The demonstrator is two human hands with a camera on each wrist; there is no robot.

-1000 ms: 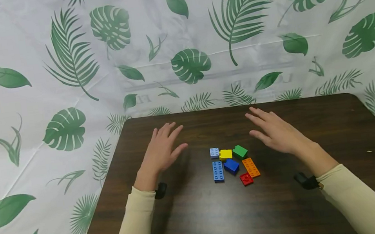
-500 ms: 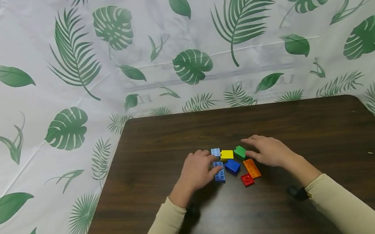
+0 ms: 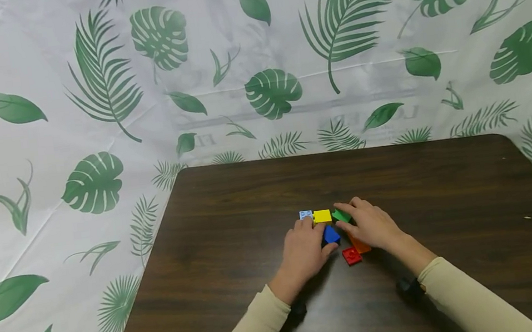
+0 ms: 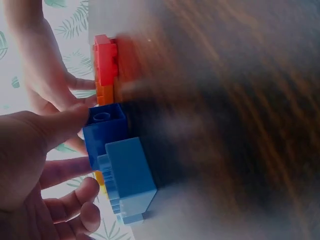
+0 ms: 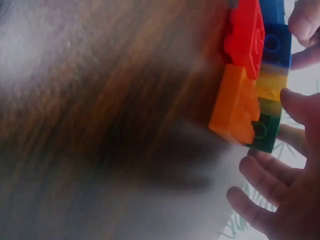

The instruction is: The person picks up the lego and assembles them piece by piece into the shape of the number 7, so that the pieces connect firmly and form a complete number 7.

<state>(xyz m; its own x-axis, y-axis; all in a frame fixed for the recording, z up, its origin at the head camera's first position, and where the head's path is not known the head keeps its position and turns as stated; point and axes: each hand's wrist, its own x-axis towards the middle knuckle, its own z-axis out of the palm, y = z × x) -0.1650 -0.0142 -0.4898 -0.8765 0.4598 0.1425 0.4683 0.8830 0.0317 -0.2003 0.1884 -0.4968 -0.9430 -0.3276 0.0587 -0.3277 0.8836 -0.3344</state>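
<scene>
My left hand (image 3: 304,250) hovers low over the bricks, its thumb and index finger either side of the dark blue brick (image 3: 331,235). In the left wrist view the thumb tip meets that brick's upper edge; a firm pinch is not visible. Below this hand is the larger light blue brick (image 4: 132,170), hidden in the head view. My right hand (image 3: 372,224) reaches over the green brick (image 3: 341,216), thumb and index finger spread about it. The orange brick (image 3: 360,244) is partly covered by that hand. A flat red brick (image 3: 352,256) lies in front.
A small pale blue brick (image 3: 305,214) and a yellow brick (image 3: 322,216) sit together at the back of the group. All rest on a dark wooden table (image 3: 230,199). Behind it hangs a leaf-print sheet (image 3: 207,28).
Both hands came down and inward from wide apart above the table to the bricks. The left has moved right over the larger light blue brick; the right has come closer to the green brick.
</scene>
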